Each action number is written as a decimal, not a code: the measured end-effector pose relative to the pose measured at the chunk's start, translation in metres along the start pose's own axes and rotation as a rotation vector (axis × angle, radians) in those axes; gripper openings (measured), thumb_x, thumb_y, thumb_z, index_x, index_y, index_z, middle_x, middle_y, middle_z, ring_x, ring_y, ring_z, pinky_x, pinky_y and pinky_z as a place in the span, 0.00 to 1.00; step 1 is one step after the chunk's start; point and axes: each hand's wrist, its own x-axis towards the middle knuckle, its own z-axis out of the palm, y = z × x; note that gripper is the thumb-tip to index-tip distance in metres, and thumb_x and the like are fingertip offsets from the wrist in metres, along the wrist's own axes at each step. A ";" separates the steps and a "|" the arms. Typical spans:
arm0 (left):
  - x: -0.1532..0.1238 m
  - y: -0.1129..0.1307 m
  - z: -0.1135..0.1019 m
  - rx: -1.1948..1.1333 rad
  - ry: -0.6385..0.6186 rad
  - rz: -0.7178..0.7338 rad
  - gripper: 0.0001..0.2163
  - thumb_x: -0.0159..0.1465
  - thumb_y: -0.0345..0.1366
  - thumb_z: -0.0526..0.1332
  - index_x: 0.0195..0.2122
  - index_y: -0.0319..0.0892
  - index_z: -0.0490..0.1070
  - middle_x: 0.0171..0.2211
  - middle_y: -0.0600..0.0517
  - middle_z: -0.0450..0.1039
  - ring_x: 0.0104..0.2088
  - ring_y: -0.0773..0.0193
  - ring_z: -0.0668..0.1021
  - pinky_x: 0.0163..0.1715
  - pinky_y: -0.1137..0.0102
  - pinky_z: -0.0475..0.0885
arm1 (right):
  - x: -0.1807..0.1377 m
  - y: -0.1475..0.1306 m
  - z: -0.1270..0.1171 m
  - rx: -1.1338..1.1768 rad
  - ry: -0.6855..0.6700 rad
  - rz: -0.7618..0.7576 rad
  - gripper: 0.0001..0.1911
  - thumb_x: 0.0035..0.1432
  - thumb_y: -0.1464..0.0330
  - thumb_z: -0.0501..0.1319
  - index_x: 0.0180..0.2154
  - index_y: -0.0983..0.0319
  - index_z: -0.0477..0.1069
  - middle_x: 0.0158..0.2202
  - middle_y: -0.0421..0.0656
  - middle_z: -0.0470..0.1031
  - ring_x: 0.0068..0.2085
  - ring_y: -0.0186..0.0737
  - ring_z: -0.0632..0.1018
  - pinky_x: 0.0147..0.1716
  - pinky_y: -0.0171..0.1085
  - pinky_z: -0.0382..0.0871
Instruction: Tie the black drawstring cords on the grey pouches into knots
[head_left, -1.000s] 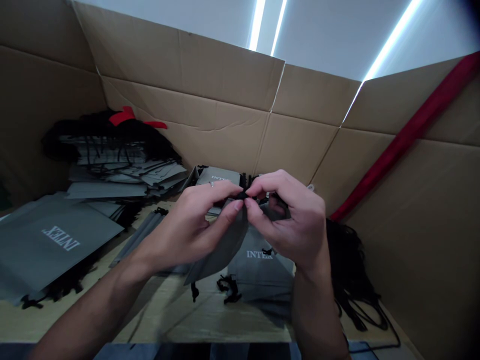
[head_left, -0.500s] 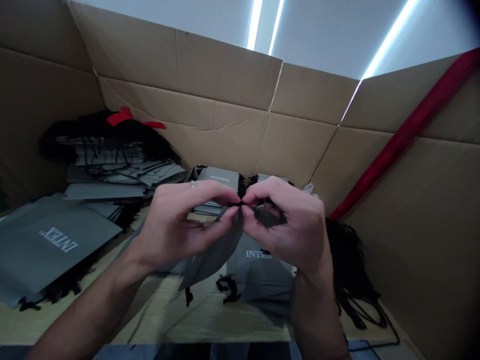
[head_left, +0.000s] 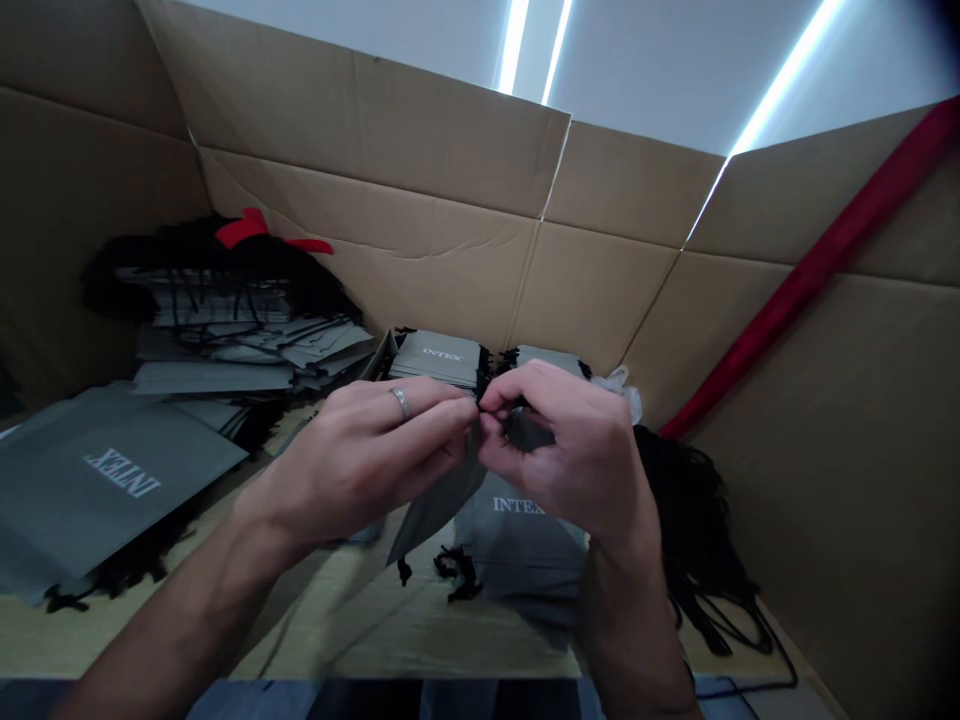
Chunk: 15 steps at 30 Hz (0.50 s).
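Note:
My left hand point(head_left: 375, 460), with a ring on one finger, is closed, its fingertips pinched at the upper corner of a grey drawstring bag point(head_left: 435, 510). Fingertip to fingertip with it, my right hand point(head_left: 574, 435) pinches the bag's black cord at the same corner. The exact lie of the cord is hidden between the fingers. The bag hangs tilted below my hands, a black knotted cord end point(head_left: 404, 571) at its lower corner. Beneath my right hand lies a pile of grey bags point(head_left: 517, 560) printed INTEX.
Stacked grey bags point(head_left: 439, 355) stand against the cardboard wall point(head_left: 420, 240). At left are a large bag pile point(head_left: 150, 440) and a heap with black cords and red strips point(head_left: 244, 230). Loose black cords point(head_left: 697, 530) lie at right. A red band point(head_left: 810, 270) crosses the right wall.
My left hand has turned over, its back now facing up and its fingers closer together. The held bag's lower corner has swung slightly right and up. My right hand stays nearly in place.

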 end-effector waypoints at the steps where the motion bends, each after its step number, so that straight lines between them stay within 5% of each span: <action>1: 0.000 0.001 0.000 0.002 0.010 -0.001 0.05 0.75 0.28 0.69 0.50 0.41 0.77 0.43 0.50 0.87 0.38 0.63 0.89 0.39 0.72 0.81 | 0.000 0.000 0.000 0.005 0.006 0.005 0.04 0.65 0.75 0.65 0.39 0.61 0.78 0.35 0.40 0.81 0.36 0.36 0.80 0.40 0.34 0.75; 9: 0.010 -0.003 0.002 -0.272 0.103 -0.202 0.09 0.64 0.26 0.74 0.40 0.47 0.79 0.32 0.60 0.85 0.28 0.70 0.85 0.29 0.76 0.78 | 0.004 -0.004 0.001 0.144 0.072 0.068 0.06 0.58 0.76 0.68 0.36 0.59 0.78 0.32 0.35 0.81 0.29 0.31 0.76 0.31 0.32 0.72; 15: 0.010 -0.010 0.008 -0.658 0.145 -0.375 0.11 0.61 0.23 0.74 0.39 0.47 0.82 0.34 0.54 0.87 0.30 0.62 0.87 0.30 0.73 0.84 | 0.002 -0.001 0.002 0.293 0.050 0.223 0.07 0.59 0.76 0.69 0.38 0.59 0.78 0.29 0.33 0.79 0.23 0.28 0.70 0.23 0.31 0.65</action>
